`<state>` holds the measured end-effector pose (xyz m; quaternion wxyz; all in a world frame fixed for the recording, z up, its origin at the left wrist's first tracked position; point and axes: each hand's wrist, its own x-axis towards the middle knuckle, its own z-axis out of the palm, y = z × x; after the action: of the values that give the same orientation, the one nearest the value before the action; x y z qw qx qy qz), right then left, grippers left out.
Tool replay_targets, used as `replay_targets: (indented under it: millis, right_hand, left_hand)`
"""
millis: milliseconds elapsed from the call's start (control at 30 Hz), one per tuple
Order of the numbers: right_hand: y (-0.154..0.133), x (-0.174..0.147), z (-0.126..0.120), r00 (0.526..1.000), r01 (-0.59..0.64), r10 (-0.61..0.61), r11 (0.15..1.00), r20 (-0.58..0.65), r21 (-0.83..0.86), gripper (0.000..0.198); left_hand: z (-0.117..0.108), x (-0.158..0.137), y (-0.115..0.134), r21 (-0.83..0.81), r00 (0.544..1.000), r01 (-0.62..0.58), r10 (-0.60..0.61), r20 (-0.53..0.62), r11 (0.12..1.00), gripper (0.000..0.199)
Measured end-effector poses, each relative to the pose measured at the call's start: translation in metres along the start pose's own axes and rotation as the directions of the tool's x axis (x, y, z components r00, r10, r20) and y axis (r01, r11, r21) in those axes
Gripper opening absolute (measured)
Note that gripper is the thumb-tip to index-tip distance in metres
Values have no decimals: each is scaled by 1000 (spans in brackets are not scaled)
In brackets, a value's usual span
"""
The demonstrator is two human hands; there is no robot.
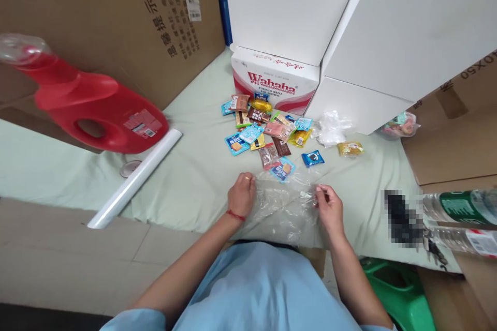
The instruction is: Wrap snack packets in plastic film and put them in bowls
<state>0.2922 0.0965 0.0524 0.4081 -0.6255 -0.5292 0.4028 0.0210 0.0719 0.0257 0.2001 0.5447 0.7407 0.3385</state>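
A clear plastic bag is stretched out between my two hands at the table's front edge. My left hand is closed on its left side. On the opposite side, my right hand pinches the bag between thumb and fingers. Just beyond the bag lies a loose pile of small wrapped snacks in blue, brown, pink and yellow packets. The closest is a blue packet, which touches or nearly touches the bag's far edge. A dark blue packet lies apart to the right.
Behind the snacks stands a Wahaha carton with white flaps raised. Crumpled clear bags and a yellow packet lie to the right. A red jug and white roll are at left, plastic bottles and keys at right.
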Motion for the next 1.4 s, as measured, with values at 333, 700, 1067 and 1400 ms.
replay_targets:
  millis: [333,700,1067,1400]
  right_hand:
    - [29,-3,-8,997,-51,57,995,62,-83,44]
    - [30,11,-28,990,13,35,941,135,-339,41]
    - [-62,93,14,892,448,-378,676,247,-584,28]
    - [-139,145,233,586,809,-491,299,645,-506,42]
  left_hand:
    - [-26,-14,-21,114,982,173,-162,-97,978,22]
    - [-39,-23,-30,400,833,-554,475,284,730,47]
    - [-39,-23,-41,335,867,-481,382,321,810,51]
    - [-40,-24,-45,303,871,-480,406,275,823,52]
